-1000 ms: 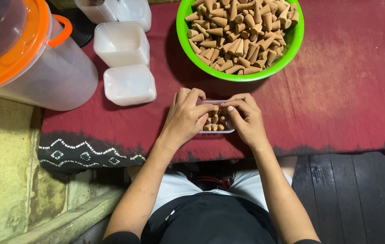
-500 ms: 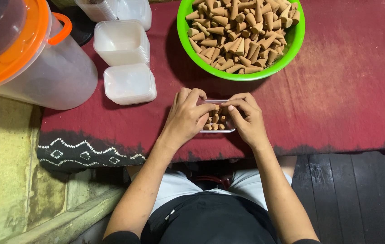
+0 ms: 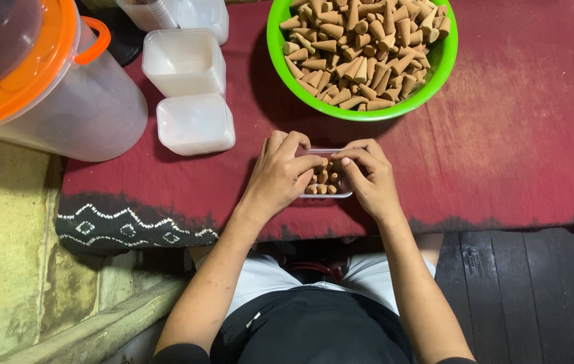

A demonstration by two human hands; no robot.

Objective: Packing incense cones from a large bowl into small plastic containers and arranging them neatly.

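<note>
Both hands, left hand [image 3: 279,174] and right hand [image 3: 370,176], pinch the small clear box [image 3: 324,180] of brown cones [image 3: 320,179] between them near the tabletop's [image 3: 516,135] front edge, equally close.

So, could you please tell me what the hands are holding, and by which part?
Both hands hold a small clear box of brown cones: the left hand at its left side, the right hand at its right side.
</note>
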